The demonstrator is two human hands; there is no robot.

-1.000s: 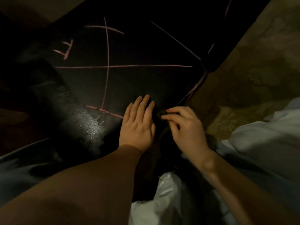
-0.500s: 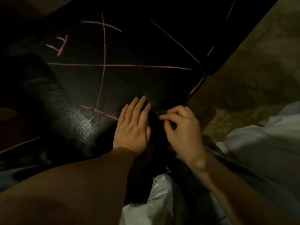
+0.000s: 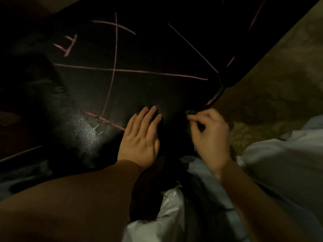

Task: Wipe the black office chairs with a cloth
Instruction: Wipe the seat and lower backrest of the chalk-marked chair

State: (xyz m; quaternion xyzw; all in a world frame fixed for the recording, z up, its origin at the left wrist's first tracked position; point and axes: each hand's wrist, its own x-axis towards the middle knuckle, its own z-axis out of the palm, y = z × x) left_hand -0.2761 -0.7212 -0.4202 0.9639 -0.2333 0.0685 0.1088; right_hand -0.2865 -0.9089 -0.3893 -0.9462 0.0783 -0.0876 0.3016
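Chair seat [image 3: 148, 91] under flat left hand [image 3: 139, 138], right hand [image 3: 210, 135] pinching cloth [image 3: 190, 112]

The black chair seat [image 3: 157, 88] fills the upper left and centre of the frame — flat, dull upholstery crossed by thin pink lines, with a glistening speckled patch at centre left. The cloth [image 3: 190, 112] is a small dark wad at the seat's right edge — mostly lost in shadow.
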